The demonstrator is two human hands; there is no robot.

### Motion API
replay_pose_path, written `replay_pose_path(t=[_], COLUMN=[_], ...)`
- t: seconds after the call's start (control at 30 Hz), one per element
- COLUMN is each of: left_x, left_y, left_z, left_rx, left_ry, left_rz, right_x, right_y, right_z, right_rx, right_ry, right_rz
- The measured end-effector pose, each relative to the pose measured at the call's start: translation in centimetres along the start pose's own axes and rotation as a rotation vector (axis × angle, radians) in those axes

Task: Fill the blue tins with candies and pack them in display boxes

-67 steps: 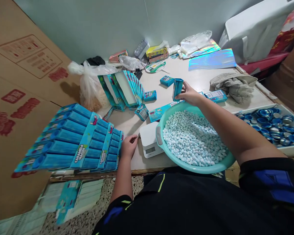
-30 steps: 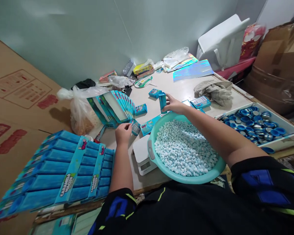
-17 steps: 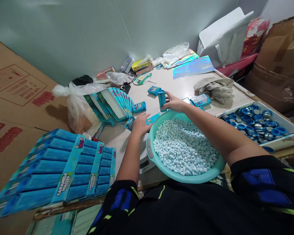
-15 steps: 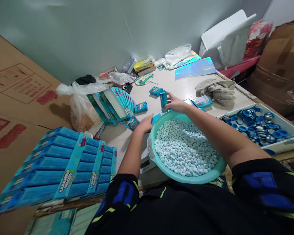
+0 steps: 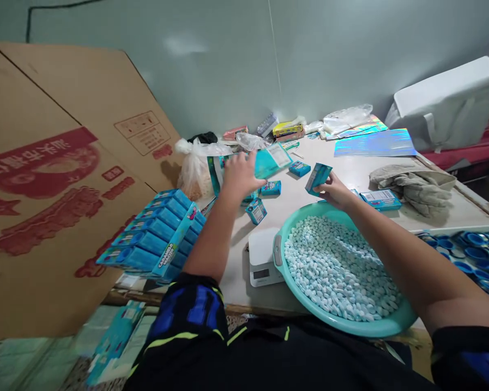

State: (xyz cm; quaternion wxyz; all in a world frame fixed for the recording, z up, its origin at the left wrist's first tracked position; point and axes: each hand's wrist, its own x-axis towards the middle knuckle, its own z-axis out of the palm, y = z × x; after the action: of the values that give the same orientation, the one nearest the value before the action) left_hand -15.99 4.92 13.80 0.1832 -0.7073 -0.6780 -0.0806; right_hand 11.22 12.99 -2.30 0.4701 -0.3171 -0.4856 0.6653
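Observation:
My left hand is over the fanned stack of printed cardboard pieces, fingers bent around a flat teal carton piece that juts out to the right. My right hand pinches a small teal box, tilted above the far rim of the basin. A turquoise basin full of pale blue and white candies sits in front of me. Small teal boxes lie around the hands: one box behind, another box and a standing box below my left hand.
A white scale stands left of the basin. A stacked teal display leans by a large cardboard box. Grey gloves, a teal pack, a holographic sheet and a tray of blue-rimmed tins are right.
My left hand has moved from beside the basin up to the fanned cardboard. The box in my right hand has gone from upright to tilted. The view has swung left.

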Motion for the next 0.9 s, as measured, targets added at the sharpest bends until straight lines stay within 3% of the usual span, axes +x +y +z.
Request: replay_pose_path(t=[0.07,0.17,0.23,0.3,0.4,0.47,0.7,0.83,0.9], left_x=[-1.9,-6.2,-9.1,-11.5,-13.9,-15.0,-17.4,-18.2,-18.2], left_y=[-2.3,-5.2,-6.7,-8.0,-9.7,-10.6,-10.3,-9.1,-8.7], left_z=[-5.3,-12.5,-15.6,-17.2,-17.4,-16.8,-14.9,-14.1,-13.2], left_rx=[0.107,0.300,0.405,0.506,0.601,0.651,0.668,0.631,0.633], left_ry=[0.183,0.275,0.268,0.206,0.038,-0.014,-0.058,0.066,0.066], left_rz=[-0.094,-0.248,-0.304,-0.399,-0.545,-0.574,-0.582,-0.475,-0.421], right_x=[0.0,0.0,0.0,0.0,-0.2,-0.3,-0.4,-0.6,-0.7], right_y=[0.2,0.3,0.3,0.1,-0.1,-0.1,-0.3,-0.4,-0.4], right_z=[-0.1,-0.1,0.0,0.0,0.1,0.1,0.1,0.2,0.2], right_rx=[-0.026,-0.058,-0.051,-0.038,-0.040,-0.052,-0.100,-0.088,-0.084], right_ry=[-0.001,-0.012,-0.006,0.001,0.000,0.001,0.017,0.020,0.019], right_rz=[0.012,0.012,0.016,0.026,0.031,0.025,0.008,0.008,0.007])
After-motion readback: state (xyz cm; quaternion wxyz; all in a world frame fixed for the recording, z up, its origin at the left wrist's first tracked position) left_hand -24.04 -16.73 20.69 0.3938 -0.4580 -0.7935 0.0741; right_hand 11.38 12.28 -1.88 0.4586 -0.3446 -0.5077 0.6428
